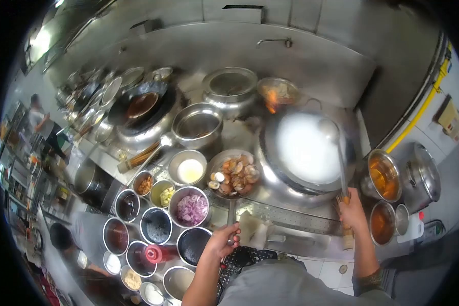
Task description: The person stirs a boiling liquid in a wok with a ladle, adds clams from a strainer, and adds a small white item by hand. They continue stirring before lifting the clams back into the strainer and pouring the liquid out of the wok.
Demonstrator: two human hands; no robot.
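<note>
My left hand (223, 240) is closed around the handle of a round strainer (233, 205). Clams in shells (234, 174) fill the strainer's bowl, which is beside the large wok. My right hand (353, 210) grips a long-handled ladle (343, 163); a pale wooden or bamboo piece shows below my fist. The ladle's bowl is over the right side of the wok (296, 189). White, cloudy liquid or steam (303, 148) covers most of the wok's inside, so its exact contents are hard to make out.
Left of the strainer stand pots of chopped purple onion (189, 208), sauces and seasonings, with a red squeeze bottle (155, 253). Flames (272, 102) show behind the wok. Pots of orange liquid (384, 176) stand at right. People (41, 120) are at the far left.
</note>
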